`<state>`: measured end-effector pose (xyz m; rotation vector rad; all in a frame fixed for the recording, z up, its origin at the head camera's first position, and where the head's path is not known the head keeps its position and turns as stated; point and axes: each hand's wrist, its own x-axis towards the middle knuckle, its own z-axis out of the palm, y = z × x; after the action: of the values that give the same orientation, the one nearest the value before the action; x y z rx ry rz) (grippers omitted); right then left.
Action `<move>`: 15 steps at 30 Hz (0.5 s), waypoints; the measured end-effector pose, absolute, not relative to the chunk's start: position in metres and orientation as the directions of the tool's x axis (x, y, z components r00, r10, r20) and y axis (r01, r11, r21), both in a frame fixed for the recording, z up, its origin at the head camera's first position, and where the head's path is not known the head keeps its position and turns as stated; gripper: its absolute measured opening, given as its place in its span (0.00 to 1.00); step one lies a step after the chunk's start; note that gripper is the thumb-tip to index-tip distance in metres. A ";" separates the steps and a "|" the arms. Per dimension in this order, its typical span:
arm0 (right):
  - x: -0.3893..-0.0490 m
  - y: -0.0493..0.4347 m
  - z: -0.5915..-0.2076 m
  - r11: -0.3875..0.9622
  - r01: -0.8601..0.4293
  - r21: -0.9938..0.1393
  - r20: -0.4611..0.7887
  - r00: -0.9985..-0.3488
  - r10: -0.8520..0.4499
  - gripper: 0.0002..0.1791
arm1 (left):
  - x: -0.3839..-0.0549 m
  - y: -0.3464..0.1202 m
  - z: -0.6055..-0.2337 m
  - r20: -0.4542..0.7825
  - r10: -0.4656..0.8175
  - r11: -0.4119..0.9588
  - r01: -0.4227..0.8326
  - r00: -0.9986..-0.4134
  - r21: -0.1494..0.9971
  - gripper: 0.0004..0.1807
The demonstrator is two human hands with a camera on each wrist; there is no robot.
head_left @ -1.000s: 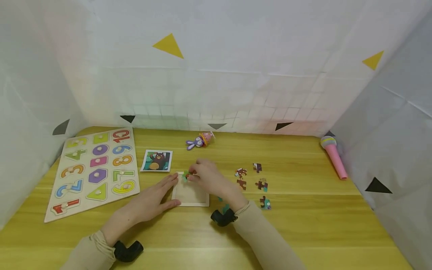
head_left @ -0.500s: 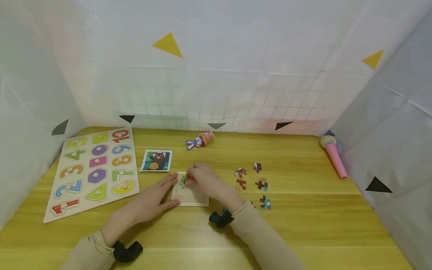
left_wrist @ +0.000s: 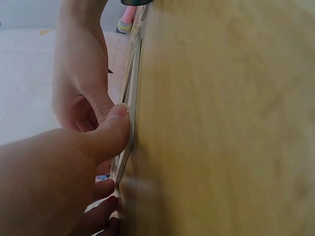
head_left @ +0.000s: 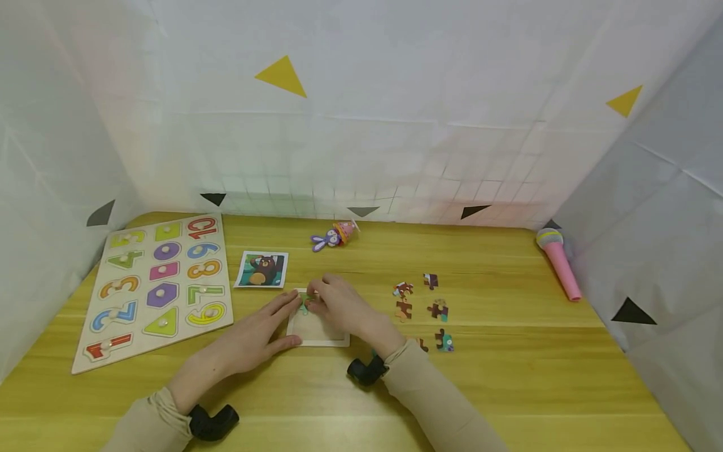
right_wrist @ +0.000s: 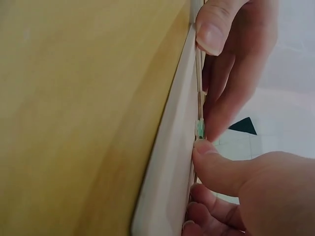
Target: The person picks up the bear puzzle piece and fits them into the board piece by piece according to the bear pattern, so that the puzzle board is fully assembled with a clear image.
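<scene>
Green piece (head_left: 304,306) lies inside the wooden tray (head_left: 324,343), near its far left corner, partly hidden by your fingertips. A second ago you had it right up at the far rim; now it is a little nearer to you and further left. That small shift seems to bring it to the corner, though whether it lies flat on the tray floor is too hard to tell from here.

Your right hand (head_left: 346,307) is bent over it, thumb and forefinger nearly together, and looks to be pinching the piece between them. Your left hand (head_left: 254,329) has not moved: its fingers lie nearly straight, thumb apart from the rest, touching the left side of the tray and gripping no piece. That seems to steady the tray against the right hand's push.

As your right arm comes left, part of a brown piece (head_left: 423,345) shows beside the sleeve (head_left: 443,395), while the wrist hides most of the teal near it. At least 5 other loose pieces (head_left: 438,309) lie to the right of the tray, so you look to be early in this work. The bear card (head_left: 262,270) lies just beyond your left fingertips, face up.
</scene>
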<state>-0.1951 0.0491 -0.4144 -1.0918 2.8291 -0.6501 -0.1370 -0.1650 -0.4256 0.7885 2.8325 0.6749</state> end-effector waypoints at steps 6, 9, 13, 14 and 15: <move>-0.194 0.048 -0.416 0.685 -0.613 -0.395 0.107 -0.771 -0.628 0.14 | -0.136 -0.165 -0.424 0.010 0.545 0.759 0.498 -0.839 0.420 0.38; -0.195 0.048 -0.417 0.688 -0.612 -0.389 0.114 -0.774 -0.623 0.13 | -0.136 -0.165 -0.424 0.011 0.550 0.758 0.504 -0.835 0.414 0.37; -0.194 0.047 -0.418 0.700 -0.602 -0.384 0.111 -0.783 -0.612 0.12 | -0.136 -0.164 -0.423 0.013 0.549 0.758 0.504 -0.836 0.414 0.38; -0.195 0.046 -0.418 0.703 -0.598 -0.385 0.110 -0.786 -0.609 0.12 | -0.136 -0.164 -0.423 0.014 0.549 0.758 0.505 -0.836 0.413 0.38; -0.195 0.046 -0.419 0.705 -0.595 -0.387 0.110 -0.788 -0.605 0.12 | -0.135 -0.164 -0.423 0.014 0.549 0.759 0.505 -0.836 0.411 0.38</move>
<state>-0.1947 0.0463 -0.4187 -1.0132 2.8768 -0.6387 -0.1355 -0.1644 -0.4234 0.8552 2.8445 0.6180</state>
